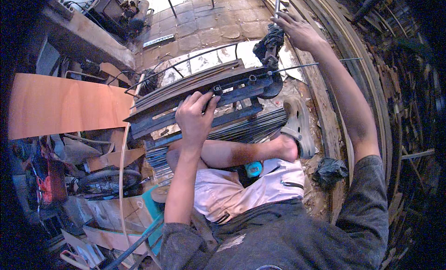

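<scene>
My left hand [194, 117] is closed at a dark steel bench jig [238, 96], its fingertips beside a small square metal piece [217, 89]; what they grip is hidden. A thin steel rod [338, 60] runs along the jig and sticks out to the right. At the upper right, my right hand [299, 31] hooks its fingers over an upright metal handle [277, 5], whose lower part is wrapped in black plastic or cloth [271, 40].
My bent leg and clog [299, 126] lie below the jig, beside bundled rods [251, 126]. An orange board [65, 105], a bicycle wheel [109, 182] and clutter fill the left. Long timber planks [374, 93] line the right. A black bag [330, 172] sits by my hip.
</scene>
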### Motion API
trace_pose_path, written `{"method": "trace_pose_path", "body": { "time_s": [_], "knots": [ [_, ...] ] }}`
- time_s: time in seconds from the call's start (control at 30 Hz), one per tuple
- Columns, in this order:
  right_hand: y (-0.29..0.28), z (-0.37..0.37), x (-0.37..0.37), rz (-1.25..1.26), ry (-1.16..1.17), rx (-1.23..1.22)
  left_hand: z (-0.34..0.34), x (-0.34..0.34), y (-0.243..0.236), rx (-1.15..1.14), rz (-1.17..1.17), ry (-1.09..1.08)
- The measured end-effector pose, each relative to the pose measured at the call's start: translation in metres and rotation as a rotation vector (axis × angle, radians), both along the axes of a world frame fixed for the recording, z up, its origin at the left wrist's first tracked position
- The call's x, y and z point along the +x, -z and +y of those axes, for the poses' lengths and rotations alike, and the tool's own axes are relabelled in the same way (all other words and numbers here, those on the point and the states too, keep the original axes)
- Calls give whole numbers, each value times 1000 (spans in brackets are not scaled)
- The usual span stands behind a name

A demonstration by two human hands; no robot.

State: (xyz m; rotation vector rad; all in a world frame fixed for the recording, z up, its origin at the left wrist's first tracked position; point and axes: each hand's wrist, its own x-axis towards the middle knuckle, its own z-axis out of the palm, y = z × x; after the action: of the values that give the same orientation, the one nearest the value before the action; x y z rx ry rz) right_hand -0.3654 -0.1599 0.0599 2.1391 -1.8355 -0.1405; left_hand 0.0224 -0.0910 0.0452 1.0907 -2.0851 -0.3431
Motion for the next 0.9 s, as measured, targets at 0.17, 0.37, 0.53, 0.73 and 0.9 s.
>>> {"method": "trace_pose_path", "body": {
  "time_s": [0.17, 0.37, 0.53, 0.73, 0.9],
  "knots": [
    [17, -35, -5, 18, 78, 144, -3, 1, 0, 2, 5, 13],
    [26, -52, -13, 190, -10, 102, -3, 4, 4, -5, 10, 13],
    [30, -84, -37, 376, 66, 254, -4, 0, 1, -9, 17, 19],
    [21, -69, -2, 477, 71, 200, -4, 1, 5, -28, 30, 18],
    [32, -70, -23, 251, -3, 181, -3, 3, 1, 18, 5, 17]
  ]
}}
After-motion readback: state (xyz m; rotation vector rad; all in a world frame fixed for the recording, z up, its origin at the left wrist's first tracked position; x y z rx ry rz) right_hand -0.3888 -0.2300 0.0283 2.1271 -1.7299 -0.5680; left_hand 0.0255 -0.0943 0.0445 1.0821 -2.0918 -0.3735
